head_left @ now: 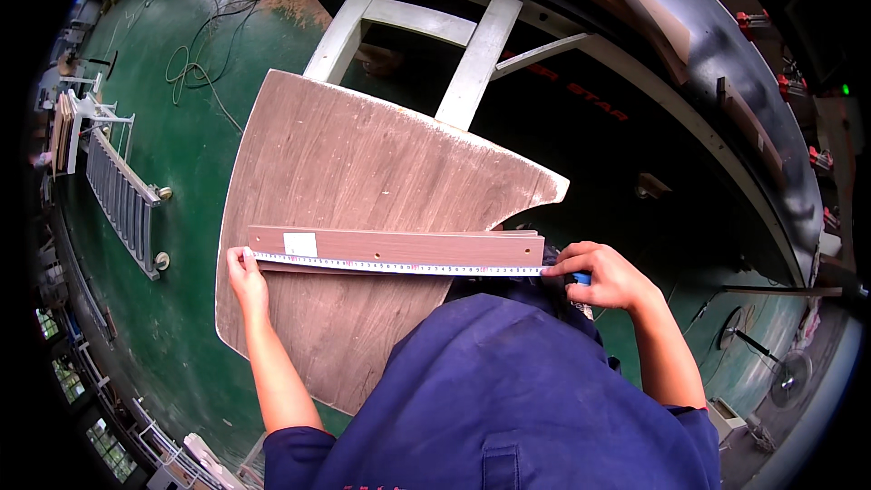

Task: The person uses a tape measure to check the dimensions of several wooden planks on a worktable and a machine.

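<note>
A long, narrow wooden strip (417, 245) with small holes and a white label (300, 244) lies across a wood-grain board (336, 154). Along the strip's near edge stretches a white measuring tape (399, 267), drawn out straight. My left hand (246, 277) pinches the tape's end at the strip's left end. At the other end, my right hand (603, 275) grips the blue tape case (579, 279), its fingers by the strip's right end. Another piece shows just behind the strip's right part; much of it is hidden.
A white frame (472, 63) adjoins the board's far side, beside a large curved dark-topped table (717, 54). To the left, a grey roller stand (122, 200) on casters stands on the green floor (195, 154). Loose cables (195, 68) lie at the upper left.
</note>
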{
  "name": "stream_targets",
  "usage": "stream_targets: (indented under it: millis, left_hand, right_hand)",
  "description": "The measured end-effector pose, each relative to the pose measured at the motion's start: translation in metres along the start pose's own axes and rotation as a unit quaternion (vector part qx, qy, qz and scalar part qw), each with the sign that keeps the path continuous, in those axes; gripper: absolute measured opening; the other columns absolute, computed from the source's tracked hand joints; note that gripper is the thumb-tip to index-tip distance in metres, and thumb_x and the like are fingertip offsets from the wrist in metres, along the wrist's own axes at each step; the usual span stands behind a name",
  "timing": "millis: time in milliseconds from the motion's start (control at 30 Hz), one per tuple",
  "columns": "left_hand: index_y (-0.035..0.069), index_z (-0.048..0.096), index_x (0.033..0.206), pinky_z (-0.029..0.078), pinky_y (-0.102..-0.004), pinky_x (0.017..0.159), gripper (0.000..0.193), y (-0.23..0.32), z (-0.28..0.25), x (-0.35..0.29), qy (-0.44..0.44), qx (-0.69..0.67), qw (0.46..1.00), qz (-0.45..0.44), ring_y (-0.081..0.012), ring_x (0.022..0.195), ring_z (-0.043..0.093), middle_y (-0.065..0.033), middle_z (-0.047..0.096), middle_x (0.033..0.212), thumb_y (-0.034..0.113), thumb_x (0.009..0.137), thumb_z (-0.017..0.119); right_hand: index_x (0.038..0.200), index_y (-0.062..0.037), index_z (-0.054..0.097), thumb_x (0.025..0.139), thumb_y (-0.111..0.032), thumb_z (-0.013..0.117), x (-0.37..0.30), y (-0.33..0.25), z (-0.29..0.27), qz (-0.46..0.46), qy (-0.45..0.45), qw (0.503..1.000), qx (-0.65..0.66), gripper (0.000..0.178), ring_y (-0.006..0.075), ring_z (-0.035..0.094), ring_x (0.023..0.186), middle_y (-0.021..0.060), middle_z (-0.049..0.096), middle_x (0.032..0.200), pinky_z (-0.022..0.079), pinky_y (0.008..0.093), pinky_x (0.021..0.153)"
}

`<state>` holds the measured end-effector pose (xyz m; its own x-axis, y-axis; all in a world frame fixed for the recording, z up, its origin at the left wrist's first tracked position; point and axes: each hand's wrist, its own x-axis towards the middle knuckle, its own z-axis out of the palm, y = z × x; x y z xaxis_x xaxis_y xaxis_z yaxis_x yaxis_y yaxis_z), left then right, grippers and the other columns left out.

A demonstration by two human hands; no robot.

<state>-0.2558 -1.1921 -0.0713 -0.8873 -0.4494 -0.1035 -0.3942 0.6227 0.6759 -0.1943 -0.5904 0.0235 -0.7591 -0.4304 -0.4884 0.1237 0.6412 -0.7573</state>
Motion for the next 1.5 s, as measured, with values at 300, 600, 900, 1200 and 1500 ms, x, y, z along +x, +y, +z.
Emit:
stream_targets:
  millis: [300,600,900,1200,1500]
  left_hand:
    - [0.003,0.057,0.104,0.046,-0.0338,0.074,0.017,0.003,0.004,-0.002,0.013,0.01,1.0,-0.002,-0.0151,0.078,0.051,-0.0042,0.056,0.084,0.019,0.105,0.054]
    - [0.003,0.055,0.105,0.046,-0.0331,0.08,0.017,0.015,0.008,-0.012,0.041,0.009,0.999,0.034,-0.0164,0.085,0.053,-0.0051,0.056,0.091,0.019,0.106,0.053]
    - [0.003,0.06,0.115,0.045,-0.0356,0.092,0.022,0.011,0.019,-0.015,0.061,-0.003,0.996,0.061,-0.0213,0.102,0.057,-0.0099,0.061,0.108,0.019,0.107,0.049]
    - [0.002,0.061,0.114,0.045,-0.0346,0.096,0.022,0.006,0.021,-0.016,0.069,-0.029,0.995,0.068,-0.0203,0.105,0.057,-0.0091,0.063,0.109,0.018,0.108,0.048]
    - [0.002,0.063,0.11,0.046,-0.0314,0.09,0.019,-0.007,0.024,-0.016,0.064,-0.112,0.991,0.049,-0.0164,0.098,0.057,-0.0065,0.062,0.105,0.017,0.107,0.052]
  right_hand:
    - [0.112,-0.0118,0.078,0.069,-0.02,0.066,-0.001,0.002,0.001,0.001,0.002,1.0,-0.005,0.045,0.0322,0.067,0.103,0.0145,0.071,0.108,0.054,0.0404,0.092]
    - [0.106,-0.0131,0.08,0.066,-0.02,0.068,-0.004,-0.004,0.011,0.004,0.048,0.997,-0.058,0.042,0.0315,0.066,0.1,0.0148,0.07,0.106,0.055,0.0407,0.088]
    - [0.1,-0.014,0.08,0.062,-0.015,0.069,-0.012,-0.009,0.033,-0.052,0.148,0.971,-0.179,0.04,0.0299,0.059,0.083,0.0126,0.068,0.1,0.052,0.0405,0.077]
    - [0.105,-0.0149,0.076,0.059,-0.013,0.07,-0.014,-0.009,0.046,-0.078,0.186,0.951,-0.232,0.046,0.0329,0.057,0.085,0.0158,0.065,0.104,0.05,0.0434,0.078]
    - [0.103,-0.0129,0.075,0.059,-0.012,0.07,-0.015,-0.01,0.05,-0.078,0.202,0.945,-0.243,0.044,0.0329,0.057,0.086,0.0155,0.063,0.104,0.049,0.0428,0.077]
